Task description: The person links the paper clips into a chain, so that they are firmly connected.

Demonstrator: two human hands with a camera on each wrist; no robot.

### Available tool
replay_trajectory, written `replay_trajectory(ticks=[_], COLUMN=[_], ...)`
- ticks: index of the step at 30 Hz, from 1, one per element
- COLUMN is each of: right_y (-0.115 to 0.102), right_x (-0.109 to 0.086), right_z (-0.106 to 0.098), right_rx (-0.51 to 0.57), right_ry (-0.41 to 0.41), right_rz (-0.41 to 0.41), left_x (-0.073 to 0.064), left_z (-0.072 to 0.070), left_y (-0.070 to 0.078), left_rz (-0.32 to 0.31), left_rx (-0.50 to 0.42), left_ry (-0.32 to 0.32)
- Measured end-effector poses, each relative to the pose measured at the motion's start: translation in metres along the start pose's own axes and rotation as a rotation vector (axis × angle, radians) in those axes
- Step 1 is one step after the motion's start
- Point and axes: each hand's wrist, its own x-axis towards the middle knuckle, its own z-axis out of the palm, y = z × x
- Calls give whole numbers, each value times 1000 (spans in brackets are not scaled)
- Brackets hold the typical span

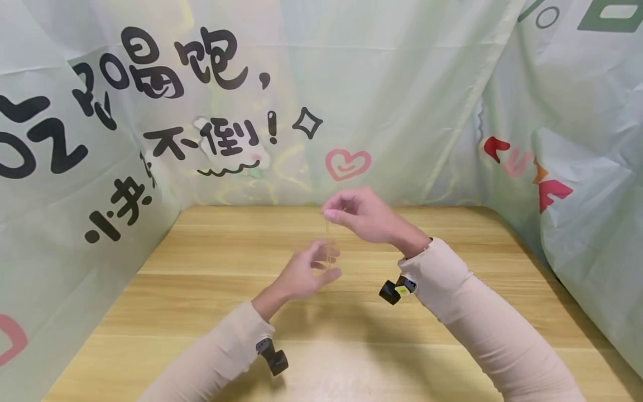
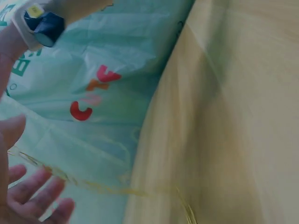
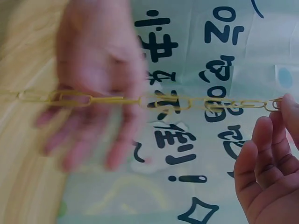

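Observation:
A chain of linked yellow paper clips [image 3: 112, 100] hangs down from my right hand [image 1: 369, 215]. Thumb and index fingertip of that hand pinch its top link, as the right wrist view shows. Lower and to the left, my left hand [image 1: 303, 273] is beside the chain, its fingers spread and loosely bent and its thumb apart from them. In the left wrist view the chain [image 2: 93, 185] passes by the fingers of the left hand, and its lower part runs blurred toward the bottom of the picture. Both hands are above the wooden table.
The wooden table [image 1: 201, 312] spreads beneath both hands. Pale green cloth [image 1: 402, 100] with printed black characters and a pink heart stands behind it, and more cloth closes off the left and right sides. A small black camera sits on each wrist.

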Motion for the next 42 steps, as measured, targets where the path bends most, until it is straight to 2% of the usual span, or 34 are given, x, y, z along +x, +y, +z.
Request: replay_trajectory(ticks=[3, 7, 10, 13, 24, 32, 38, 42], right_y=[-5, -10, -14, -20, -34, -38, -34, -24], right_x=[4, 7, 9, 10, 10, 6, -5, -16], right_z=[-5, -10, -14, -18, -37, -49, -62, -73], right_rx=[-2, 1, 14, 30, 31, 35, 34, 21], right_ry=[22, 57, 74, 97, 192, 224, 290, 332], right_rz=[-15, -55, -73, -70, -52, -51, -72, -70], left_x=[-2, -7, -11, -14, -21, -24, -25, -25], left_z=[4, 13, 19, 23, 20, 17, 5, -8], left_y=[-8, -13, -16, -19, -28, -30, -34, -37], left_rz=[-51, -132, -180, -194, -158, -183, -199, -226], left_rx=[25, 68, 104, 140, 184, 176, 185, 157], left_ry=[-112, -229, -290, -322, -334, -324, -270, -201])
